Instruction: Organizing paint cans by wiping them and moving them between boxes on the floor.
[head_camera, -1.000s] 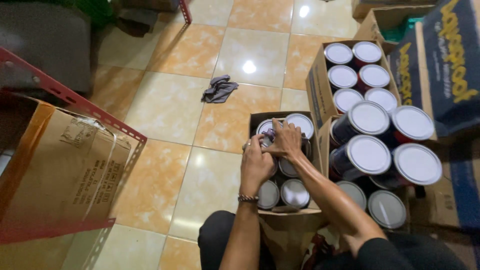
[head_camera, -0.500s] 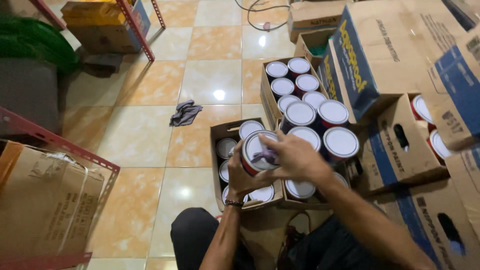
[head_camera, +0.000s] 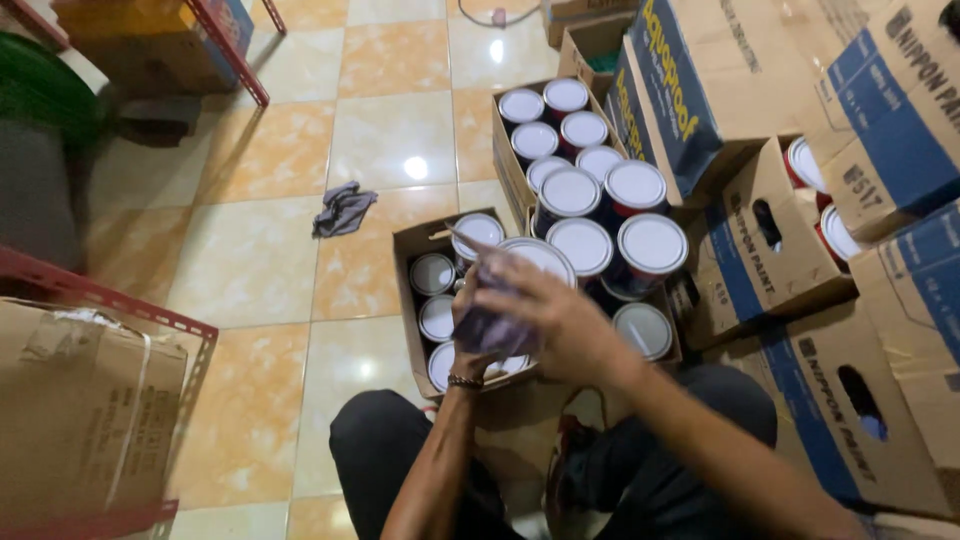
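A paint can (head_camera: 535, 258) with a white lid and a dark body is held up over an open cardboard box (head_camera: 412, 250) on the floor. My left hand (head_camera: 472, 318), a bracelet at its wrist, grips the can's left side. My right hand (head_camera: 565, 320) wraps over its front and right side. The hands and can are blurred. Below them the box holds several more white-lidded cans (head_camera: 433, 274).
Further cans (head_camera: 650, 243) are stacked to the right, and another open box of cans (head_camera: 545, 142) stands behind. Large cardboard cartons (head_camera: 800, 250) crowd the right side. A grey rag (head_camera: 343, 208) lies on the tiled floor. A red shelf rack with a carton (head_camera: 90, 400) is at the left.
The can has come up out of the box, held in both hands. The view has swung up and right, showing more cartons on the right.
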